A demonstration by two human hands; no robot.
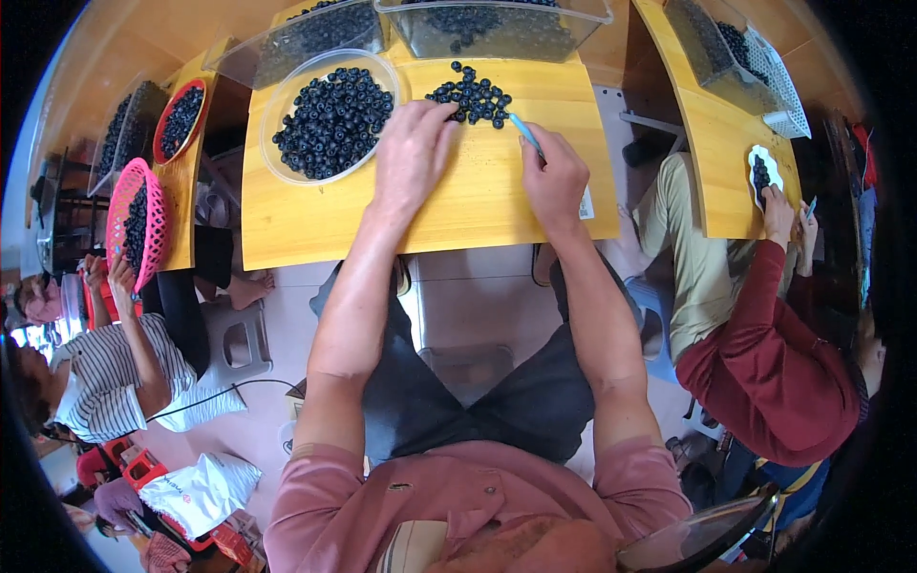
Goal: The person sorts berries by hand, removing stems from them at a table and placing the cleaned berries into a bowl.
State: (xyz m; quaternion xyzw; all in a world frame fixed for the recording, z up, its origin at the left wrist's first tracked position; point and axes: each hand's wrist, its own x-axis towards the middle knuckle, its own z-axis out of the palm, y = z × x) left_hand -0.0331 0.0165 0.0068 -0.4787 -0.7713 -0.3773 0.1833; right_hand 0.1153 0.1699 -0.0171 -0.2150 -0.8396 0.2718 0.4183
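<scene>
On the yellow wooden table, a loose pile of small dark round pieces [470, 95], like beads or berries, lies spread out. My left hand [413, 148] is at the pile's left side, fingers bent together at the nearest pieces; what they pinch, if anything, is hidden. To the right of the pile, my right hand [554, 170] is closed around a slim light-blue tool [523, 134]. Its tip points up and left toward the pile's near right edge. A round clear plastic bowl [270, 124], full of the same dark pieces, stands left of my left hand.
Two clear bins, a left bin [244, 63] and a right bin [564, 38], hold more pieces along the table's far side. People work at side tables, with a pink basket [158, 229] at left and a white dish [776, 164] at right.
</scene>
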